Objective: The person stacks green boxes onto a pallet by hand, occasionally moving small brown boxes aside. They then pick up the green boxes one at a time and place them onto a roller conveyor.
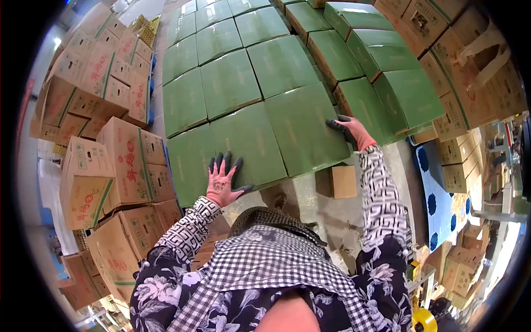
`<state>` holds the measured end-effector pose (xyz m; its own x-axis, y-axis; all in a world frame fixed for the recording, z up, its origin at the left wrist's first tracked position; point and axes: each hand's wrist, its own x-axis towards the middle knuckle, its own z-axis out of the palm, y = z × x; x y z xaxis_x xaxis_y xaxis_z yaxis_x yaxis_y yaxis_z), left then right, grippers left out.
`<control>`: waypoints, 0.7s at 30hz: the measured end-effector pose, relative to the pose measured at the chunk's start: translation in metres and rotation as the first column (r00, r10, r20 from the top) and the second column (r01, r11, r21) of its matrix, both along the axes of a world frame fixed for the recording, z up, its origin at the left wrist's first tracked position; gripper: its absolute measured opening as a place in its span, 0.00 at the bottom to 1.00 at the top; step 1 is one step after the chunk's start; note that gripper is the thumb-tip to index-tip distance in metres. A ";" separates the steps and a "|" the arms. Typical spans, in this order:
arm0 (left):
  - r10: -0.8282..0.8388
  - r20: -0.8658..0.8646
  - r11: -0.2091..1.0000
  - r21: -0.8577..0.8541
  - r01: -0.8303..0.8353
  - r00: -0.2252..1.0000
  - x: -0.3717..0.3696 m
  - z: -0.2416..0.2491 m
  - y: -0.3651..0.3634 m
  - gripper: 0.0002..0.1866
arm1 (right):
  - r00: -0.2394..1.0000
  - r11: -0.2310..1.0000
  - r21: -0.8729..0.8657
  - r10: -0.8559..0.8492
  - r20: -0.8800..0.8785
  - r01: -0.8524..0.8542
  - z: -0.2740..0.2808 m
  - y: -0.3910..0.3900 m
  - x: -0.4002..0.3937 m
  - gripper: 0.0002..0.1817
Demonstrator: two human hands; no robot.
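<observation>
A wide block of green cardboard boxes (229,83) fills the space in front of me, their glossy tops set edge to edge in rows. My left hand (224,180), in a pink glove with dark fingertips, lies on the near middle green box (249,145) with its fingers spread. Over at the right edge of the near right green box (307,124), my right hand (354,131), gloved alike, rests with its fingers stretched over the top. Neither hand is closed round anything. The underside of the right hand is hidden.
Brown printed cartons (130,160) are stacked at the left. More green boxes (381,52) stand beyond a narrow gap at the right, near brown cartons (442,33). A small brown box (344,181) is on the floor. A blue pallet (431,191) stands at the right.
</observation>
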<state>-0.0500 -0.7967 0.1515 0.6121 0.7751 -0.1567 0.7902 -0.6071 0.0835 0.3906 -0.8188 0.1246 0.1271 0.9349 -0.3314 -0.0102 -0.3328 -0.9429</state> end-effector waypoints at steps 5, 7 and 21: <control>0.034 -0.003 0.999 0.016 -0.034 0.999 -0.010 -0.003 0.016 0.49 | 0.858 0.971 0.202 -0.209 0.469 0.126 -0.053 0.023 -0.019 0.30; 0.127 0.050 0.991 0.039 -0.129 0.991 -0.034 -0.016 0.023 0.48 | 0.847 0.897 0.367 -0.384 0.368 0.247 -0.043 0.025 -0.058 0.26; -0.569 -0.109 0.667 -0.641 0.380 0.815 0.130 -0.157 -0.031 0.39 | 0.131 0.466 0.101 -0.439 0.889 0.879 -0.110 -0.362 -0.138 0.29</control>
